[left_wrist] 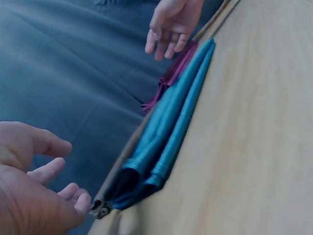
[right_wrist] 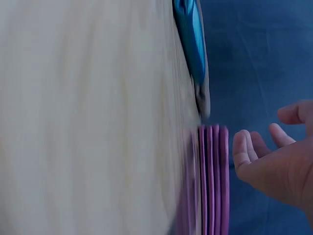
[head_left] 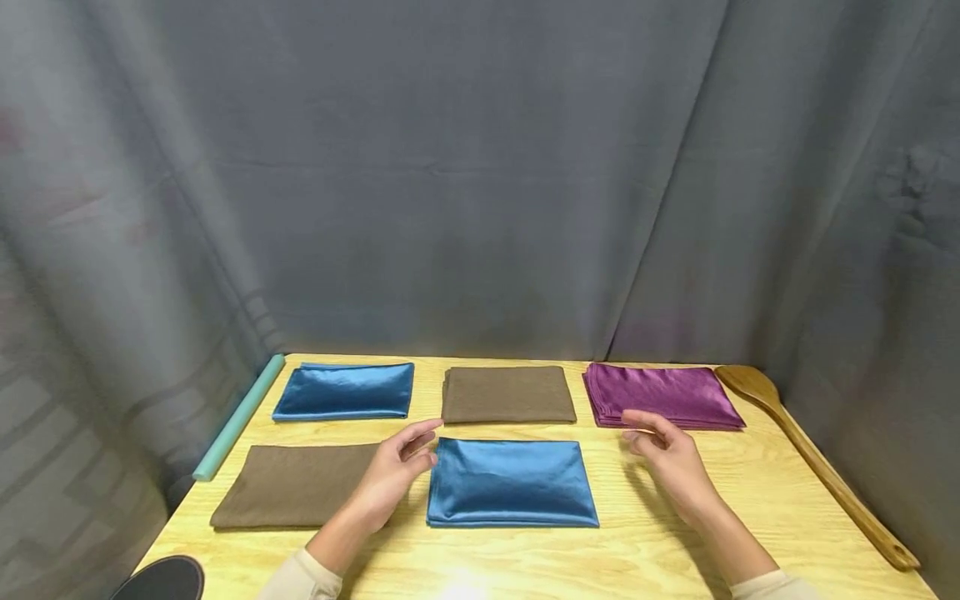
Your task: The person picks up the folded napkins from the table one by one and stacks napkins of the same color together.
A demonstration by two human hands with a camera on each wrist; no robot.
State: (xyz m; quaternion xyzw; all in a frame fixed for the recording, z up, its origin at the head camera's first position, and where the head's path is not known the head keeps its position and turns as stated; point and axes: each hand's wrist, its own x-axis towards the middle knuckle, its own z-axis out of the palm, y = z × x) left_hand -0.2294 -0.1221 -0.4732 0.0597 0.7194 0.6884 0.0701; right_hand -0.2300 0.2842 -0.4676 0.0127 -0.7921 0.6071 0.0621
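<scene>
My left hand (head_left: 392, 473) hovers over the wooden table with loosely bent fingers and nothing in them. Beneath and beside it lie a folded brown cloth (head_left: 292, 487) and, to its right, a folded shiny blue cloth (head_left: 513, 483). My right hand (head_left: 670, 460) is also off the table, fingers relaxed, just in front of a folded purple satin cloth (head_left: 667, 393). In the right wrist view the layered edge of the purple cloth (right_wrist: 215, 181) shows beside that hand. The left wrist view shows the blue cloth's folds (left_wrist: 166, 132) from the side.
A second blue cloth (head_left: 345, 392) and a second brown cloth (head_left: 508, 394) lie in the back row. A mint-green rod (head_left: 240, 417) runs along the left edge, a wooden spoon (head_left: 817, 462) along the right. A dark rounded object (head_left: 161, 579) sits at the front left; grey curtains (head_left: 450, 183) surround the table.
</scene>
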